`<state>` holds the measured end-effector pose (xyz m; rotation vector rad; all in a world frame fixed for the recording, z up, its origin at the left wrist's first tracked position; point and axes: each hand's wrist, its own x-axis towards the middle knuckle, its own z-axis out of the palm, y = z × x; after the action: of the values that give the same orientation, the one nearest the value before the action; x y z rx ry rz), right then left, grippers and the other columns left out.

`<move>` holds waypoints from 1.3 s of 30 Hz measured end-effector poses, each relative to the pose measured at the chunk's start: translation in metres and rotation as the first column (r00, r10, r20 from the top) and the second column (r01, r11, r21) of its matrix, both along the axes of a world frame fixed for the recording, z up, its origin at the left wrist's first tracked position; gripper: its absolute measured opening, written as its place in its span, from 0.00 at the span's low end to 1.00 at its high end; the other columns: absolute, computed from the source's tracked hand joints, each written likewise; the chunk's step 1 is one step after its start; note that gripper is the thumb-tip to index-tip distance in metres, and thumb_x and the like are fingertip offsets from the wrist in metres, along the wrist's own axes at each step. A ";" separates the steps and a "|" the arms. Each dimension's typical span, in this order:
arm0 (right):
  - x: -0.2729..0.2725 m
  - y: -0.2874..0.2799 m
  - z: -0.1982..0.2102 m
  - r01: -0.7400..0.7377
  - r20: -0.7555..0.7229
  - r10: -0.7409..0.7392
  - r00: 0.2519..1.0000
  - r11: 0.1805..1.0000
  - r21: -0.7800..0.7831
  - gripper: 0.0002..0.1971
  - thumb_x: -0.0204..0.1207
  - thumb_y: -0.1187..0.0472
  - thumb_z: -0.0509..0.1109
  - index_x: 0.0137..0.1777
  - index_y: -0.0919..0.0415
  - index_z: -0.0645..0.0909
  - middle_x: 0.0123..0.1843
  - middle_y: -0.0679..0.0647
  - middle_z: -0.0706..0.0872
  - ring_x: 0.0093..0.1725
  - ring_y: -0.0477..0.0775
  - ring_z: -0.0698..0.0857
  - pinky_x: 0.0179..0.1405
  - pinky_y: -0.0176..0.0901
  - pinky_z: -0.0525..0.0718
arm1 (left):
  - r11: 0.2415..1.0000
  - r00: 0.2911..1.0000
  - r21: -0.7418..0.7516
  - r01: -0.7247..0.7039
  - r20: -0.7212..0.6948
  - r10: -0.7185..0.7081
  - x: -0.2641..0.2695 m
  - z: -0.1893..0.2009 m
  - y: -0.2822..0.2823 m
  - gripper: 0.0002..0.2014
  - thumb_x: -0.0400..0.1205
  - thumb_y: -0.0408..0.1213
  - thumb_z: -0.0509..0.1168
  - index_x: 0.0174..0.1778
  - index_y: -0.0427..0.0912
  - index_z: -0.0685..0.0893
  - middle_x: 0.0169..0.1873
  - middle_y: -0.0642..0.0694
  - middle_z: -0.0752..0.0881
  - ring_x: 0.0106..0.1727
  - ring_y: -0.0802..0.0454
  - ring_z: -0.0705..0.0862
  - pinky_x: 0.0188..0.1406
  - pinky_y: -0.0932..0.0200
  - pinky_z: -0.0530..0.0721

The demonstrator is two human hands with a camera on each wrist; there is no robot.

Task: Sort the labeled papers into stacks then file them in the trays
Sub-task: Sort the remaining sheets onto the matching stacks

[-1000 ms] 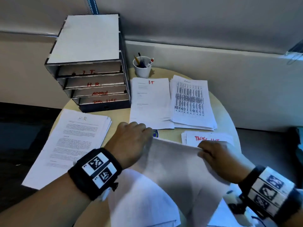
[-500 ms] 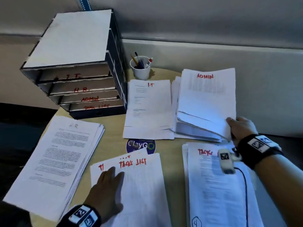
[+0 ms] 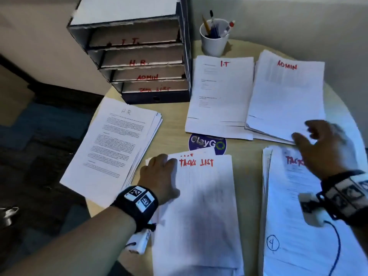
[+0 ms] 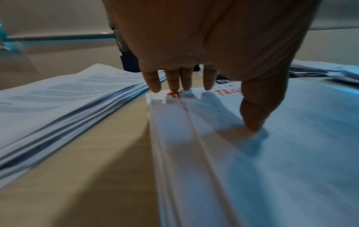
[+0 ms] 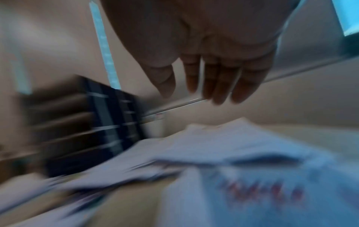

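Left hand: I see my left hand (image 3: 159,176) flat on the near-centre white paper stack headed "TASKS LIST" in red (image 3: 199,206), fingers straight; in the left wrist view the fingertips (image 4: 155,87) press its far left corner and the thumb rests on the top sheet.
Right hand: my right hand (image 3: 326,148) hangs with fingers spread and relaxed, gripping nothing, above the near corner of the white paper stack marked "ADMIN" in red (image 3: 286,96). The right wrist view is badly blurred.
Other stacks: a white stack marked "I.T" in red (image 3: 219,96) lies just left of the ADMIN one, edges overlapping; a thick printed stack headed "HR" (image 3: 113,148) sits at the left edge of the round beige worktop (image 3: 171,120); a second red-headed white stack with a circled 4 (image 3: 294,226) lies under my right wrist.
Trays: the dark four-tier cardboard tray rack (image 3: 139,56), tiers labelled I.T, H.R, ADMIN, TASK LIST, stands at the back left.
Also there: a white cup of pens (image 3: 214,39) beside the rack, and a round blue sticker (image 3: 207,143) between the stacks.
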<state>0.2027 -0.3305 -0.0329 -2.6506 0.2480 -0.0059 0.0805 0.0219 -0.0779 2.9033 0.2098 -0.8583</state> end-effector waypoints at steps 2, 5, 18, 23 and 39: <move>-0.064 0.037 -0.003 -0.204 -0.120 0.215 0.969 0.974 0.094 0.21 0.72 0.55 0.78 0.63 0.59 0.82 0.51 0.59 0.87 0.49 0.63 0.88 0.52 0.50 0.82 | 0.999 0.999 0.001 -0.041 -0.001 0.041 0.008 -0.003 0.008 0.52 0.63 0.66 0.75 0.81 0.55 0.60 0.80 0.49 0.61 0.79 0.43 0.63 0.73 0.40 0.71; -0.139 0.077 -0.041 -0.200 -0.462 0.258 0.849 0.965 0.171 0.38 0.68 0.46 0.80 0.76 0.56 0.70 0.62 0.57 0.83 0.57 0.59 0.85 0.59 0.50 0.83 | 1.000 0.999 -0.012 -0.025 -0.024 0.024 0.016 -0.002 0.007 0.48 0.62 0.64 0.78 0.76 0.57 0.65 0.72 0.47 0.68 0.73 0.42 0.70 0.68 0.39 0.75; -0.172 0.100 -0.065 0.161 -0.360 -0.052 0.931 0.947 0.279 0.21 0.64 0.55 0.84 0.55 0.50 0.80 0.39 0.45 0.86 0.41 0.49 0.83 0.39 0.37 0.73 | 0.735 0.941 -0.677 -0.014 0.239 0.238 -0.038 0.001 0.017 0.18 0.88 0.41 0.61 0.74 0.49 0.80 0.70 0.52 0.81 0.68 0.52 0.79 0.68 0.58 0.77; -0.158 0.108 -0.068 0.185 -0.378 -0.056 0.924 0.932 0.312 0.20 0.68 0.56 0.82 0.59 0.53 0.81 0.34 0.49 0.87 0.36 0.44 0.84 0.32 0.34 0.72 | 0.506 0.874 -0.832 -0.226 0.057 0.483 -0.040 -0.001 0.020 0.15 0.85 0.37 0.65 0.59 0.64 0.73 0.60 0.55 0.84 0.53 0.56 0.87 0.46 0.66 0.83; -0.166 0.123 -0.068 0.025 -0.412 0.034 0.911 0.990 0.137 0.30 0.69 0.52 0.80 0.70 0.48 0.73 0.57 0.49 0.79 0.51 0.46 0.79 0.51 0.39 0.77 | -0.046 0.549 -0.855 -0.516 -0.372 0.748 -0.036 -0.009 0.018 0.11 0.82 0.21 0.65 0.56 0.37 0.86 0.45 0.39 0.89 0.34 0.50 0.85 0.27 0.62 0.84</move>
<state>0.0370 -0.2074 -0.1008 -2.4859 0.3653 0.5609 0.0446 0.0395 -0.0872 1.3784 0.7267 -0.2370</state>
